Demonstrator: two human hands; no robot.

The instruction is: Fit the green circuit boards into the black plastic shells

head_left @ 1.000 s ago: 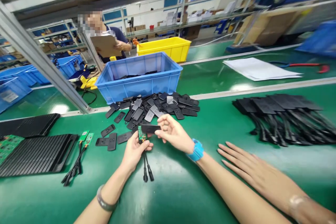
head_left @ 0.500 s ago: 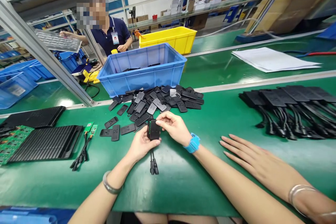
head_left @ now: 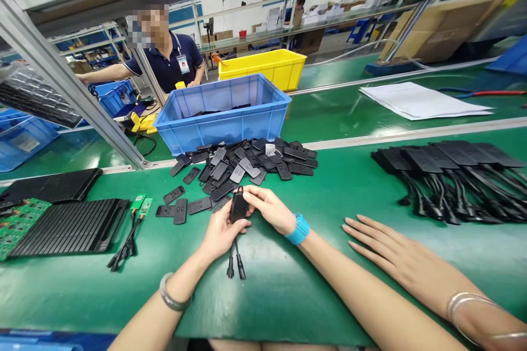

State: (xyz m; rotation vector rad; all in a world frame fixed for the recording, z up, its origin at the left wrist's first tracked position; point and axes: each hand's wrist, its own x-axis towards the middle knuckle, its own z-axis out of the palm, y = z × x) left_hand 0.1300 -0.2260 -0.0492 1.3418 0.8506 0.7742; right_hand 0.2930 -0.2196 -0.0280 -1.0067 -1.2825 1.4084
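Note:
A small black plastic case (head_left: 238, 208) with a loop at its top is held upright above the bench. Its two short cables (head_left: 235, 264) with plug ends hang below. My left hand (head_left: 221, 232) is closed around the case from the left, thumb across its lower part. At its upper right edge, the fingers of my right hand (head_left: 268, 207), which wears a blue wrist strap, pinch the case. Just beyond lies a heap of black and grey plastic covers (head_left: 251, 163). Two green circuit boards (head_left: 142, 206) with black cables lie to the left.
Another person's hand (head_left: 395, 252) lies flat at right. Behind it are several black cases with cables (head_left: 436, 160). A blue bin (head_left: 222, 130) stands past the heap, a yellow bin (head_left: 267, 68) farther back. Black ribbed trays (head_left: 69, 227) sit left. A co-worker (head_left: 171, 63) stands across the bench.
The case has turned, so the green board visible at its left side before no longer shows. Its cables have spread apart. The co-worker's clear tray has moved left and down.

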